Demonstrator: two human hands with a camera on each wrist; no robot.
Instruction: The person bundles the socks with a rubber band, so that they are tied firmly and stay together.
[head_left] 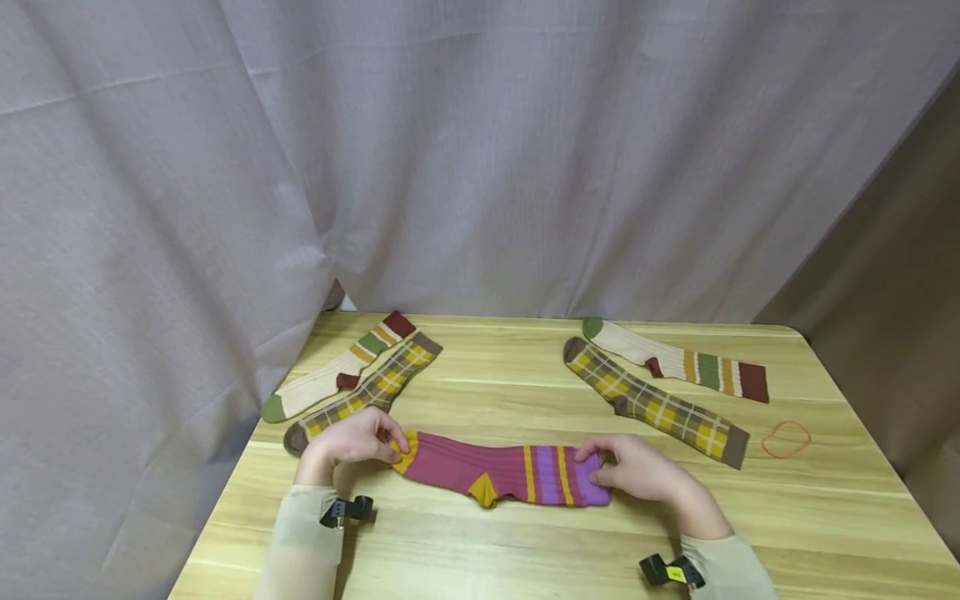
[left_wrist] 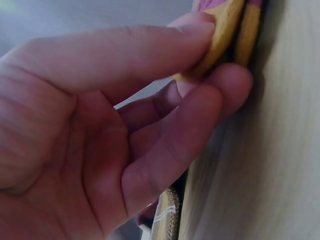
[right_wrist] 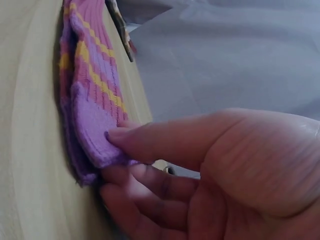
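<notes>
Two magenta socks (head_left: 465,465) with yellow toes, yellow heels and purple cuffs lie one over the other near the table's front. My left hand (head_left: 363,437) pinches the yellow toe (left_wrist: 222,35) of the upper one between thumb and fingers, at the left end. At the opposite end, the thumb of my right hand (head_left: 637,471) presses on the purple cuff (right_wrist: 95,130), with fingers curled beneath it. The lower sock's cuff (right_wrist: 75,155) shows as a separate layer under the upper one in the right wrist view.
Back left lie a cream striped sock (head_left: 322,382) and a yellow-brown plaid sock (head_left: 382,383), partly behind my left hand. Another cream striped sock (head_left: 637,346) and plaid sock (head_left: 652,404) lie back right. An orange rubber band (head_left: 786,440) rests farther right. Grey curtain (head_left: 480,167) hangs behind the table.
</notes>
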